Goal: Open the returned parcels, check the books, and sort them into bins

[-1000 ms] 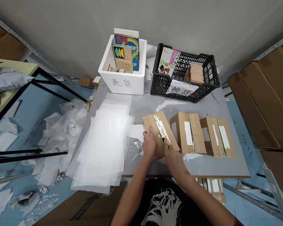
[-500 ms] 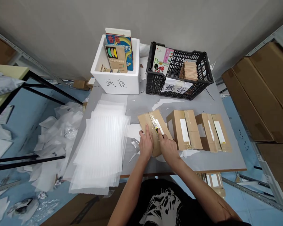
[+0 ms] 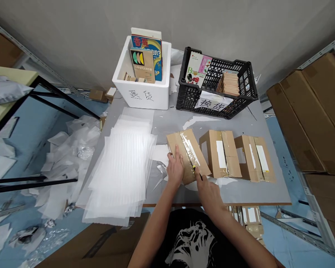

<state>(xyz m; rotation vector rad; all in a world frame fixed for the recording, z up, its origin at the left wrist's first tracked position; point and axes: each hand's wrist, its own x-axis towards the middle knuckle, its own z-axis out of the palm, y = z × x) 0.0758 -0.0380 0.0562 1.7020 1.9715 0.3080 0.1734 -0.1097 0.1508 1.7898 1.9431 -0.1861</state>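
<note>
A taped cardboard parcel [image 3: 187,153] lies near the front of the grey table [image 3: 248,193]. My left hand [image 3: 175,168] rests flat on the parcel's left half, fingers stretched out, pressing it down. My right hand [image 3: 208,188] is closed round a small knife with a yellow and black handle [image 3: 196,170], whose tip meets the near end of the clear tape strip running along the parcel.
Two more taped cardboard parcels [image 3: 221,153] [image 3: 255,158] lie to the right. A pile of white foam sheets [image 3: 121,169] covers the table's left. At the back stand a white foam box [image 3: 145,93] of books and a black crate [image 3: 216,87]. Large cartons [image 3: 315,111] are at right.
The knife in my right hand has drawn back along the tape strip towards me, from the parcel's middle to its near end. My left hand has stayed on the parcel.
</note>
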